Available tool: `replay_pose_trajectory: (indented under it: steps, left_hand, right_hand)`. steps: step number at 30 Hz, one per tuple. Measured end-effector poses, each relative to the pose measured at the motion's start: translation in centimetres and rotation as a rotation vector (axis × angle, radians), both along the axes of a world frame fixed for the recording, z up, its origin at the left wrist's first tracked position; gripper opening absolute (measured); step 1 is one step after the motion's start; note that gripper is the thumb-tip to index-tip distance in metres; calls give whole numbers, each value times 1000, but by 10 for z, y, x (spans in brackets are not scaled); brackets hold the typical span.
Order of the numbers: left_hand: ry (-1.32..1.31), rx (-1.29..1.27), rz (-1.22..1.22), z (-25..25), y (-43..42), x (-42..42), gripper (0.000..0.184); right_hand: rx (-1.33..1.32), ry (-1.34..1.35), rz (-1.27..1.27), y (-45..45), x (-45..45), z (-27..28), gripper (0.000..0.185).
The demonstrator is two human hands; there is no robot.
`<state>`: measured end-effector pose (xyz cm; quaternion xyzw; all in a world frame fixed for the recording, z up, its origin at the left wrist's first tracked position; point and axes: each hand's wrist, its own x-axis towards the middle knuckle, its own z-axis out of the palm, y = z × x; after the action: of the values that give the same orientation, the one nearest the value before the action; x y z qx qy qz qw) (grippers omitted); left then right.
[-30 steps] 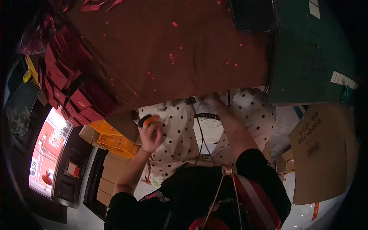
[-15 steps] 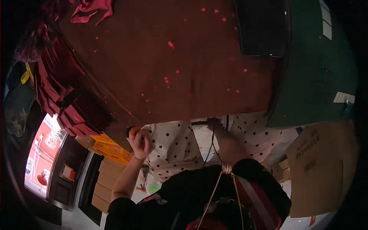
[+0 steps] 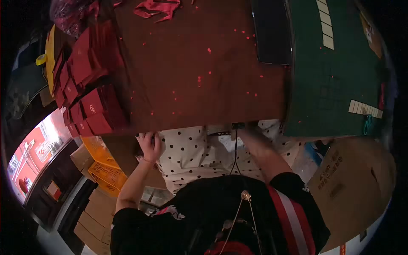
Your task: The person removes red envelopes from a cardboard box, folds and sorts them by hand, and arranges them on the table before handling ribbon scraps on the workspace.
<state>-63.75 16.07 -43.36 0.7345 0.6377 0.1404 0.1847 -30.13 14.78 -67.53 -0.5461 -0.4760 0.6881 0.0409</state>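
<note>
My left hand [image 3: 149, 146] is at the near edge of the brown tabletop [image 3: 187, 102], beside the dotted cloth [image 3: 182, 157] over my lap. Its fingers are bent and close together, with the tips partly hidden; whatever they hold does not show. My right hand [image 3: 248, 132] reaches to the table's near edge, dark and blurred, beside a small dark piece [image 3: 238, 126] with a black cord [image 3: 236, 148] hanging from it. The fingers of that hand cannot be made out. Small red scraps [image 3: 209, 50] lie scattered over the tabletop.
Stacked dark red boxes [image 3: 95, 104] line the left side. A black flat panel [image 3: 272, 34] lies between the brown surface and a green mat [image 3: 314, 97] with white strips [image 3: 326, 29]. Below are an orange crate [image 3: 106, 174] and cardboard boxes [image 3: 95, 212]; a large carton [image 3: 348, 182] stands right.
The view has shifted. My left hand has moved up to the table edge, and the orange and black thing at its fingers no longer shows. My right hand remains near the cord.
</note>
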Motion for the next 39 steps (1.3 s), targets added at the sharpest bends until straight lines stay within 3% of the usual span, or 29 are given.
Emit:
replay_pose_trajectory:
  steps: [4, 9, 10, 12, 15, 18, 21, 22, 24, 26, 29, 30, 31, 34, 37, 38, 39]
  left_hand:
    - [93, 110, -15, -10, -4, -7, 18]
    - [88, 274, 25, -36, -27, -13, 13]
    - [-47, 281, 61, -39, -29, -5, 12]
    - [-222, 192, 126, -26, -35, 21, 12]
    - [-47, 368, -30, -25, -48, 48, 13]
    - [49, 421, -7, -28, -54, 55, 15]
    - [-142, 448, 28, -23, -58, 47, 14]
    - [-174, 603, -9, -22, -57, 47, 13]
    - [-269, 590, -47, -22, -68, 39, 12]
    - [-221, 783, -101, -15, -73, 36, 12]
    - [-398, 579, -43, -29, -76, 32, 12]
    - [-449, 539, -31, -33, -75, 31, 12]
    - [-476, 507, -19, -33, -74, 33, 12]
    - [-351, 603, -25, -29, -73, 40, 11]
    - [-388, 600, -67, -14, -81, 45, 11]
    - [-400, 434, -43, -15, -82, 44, 10]
    - [-348, 478, -56, -15, -82, 46, 10]
  right_hand:
    - [262, -210, 482, -24, -33, 11, 41]
    - [395, -358, 685, -72, -48, 22, 38]
    - [410, -382, 704, -77, -49, 24, 38]
    - [442, -434, 740, -81, -53, 28, 37]
    - [488, -520, 788, -81, -62, 32, 36]
    - [545, -586, 820, -89, -60, 56, 34]
    - [571, -653, 833, -105, -55, 74, 33]
    - [579, -667, 834, -106, -56, 76, 32]
    - [594, -695, 831, -110, -60, 80, 32]
    - [604, -730, 832, -109, -65, 68, 31]
    - [655, -723, 818, -104, -66, 64, 30]
    - [723, -642, 795, -107, -66, 102, 28]
    - [743, -671, 665, -107, -71, 100, 25]
    - [750, -801, 680, -104, -84, 114, 30]
    - [673, -720, 728, -112, -88, 164, 32]
    - [736, -719, 736, -115, -88, 143, 31]
    - [801, -718, 749, -114, -87, 116, 31]
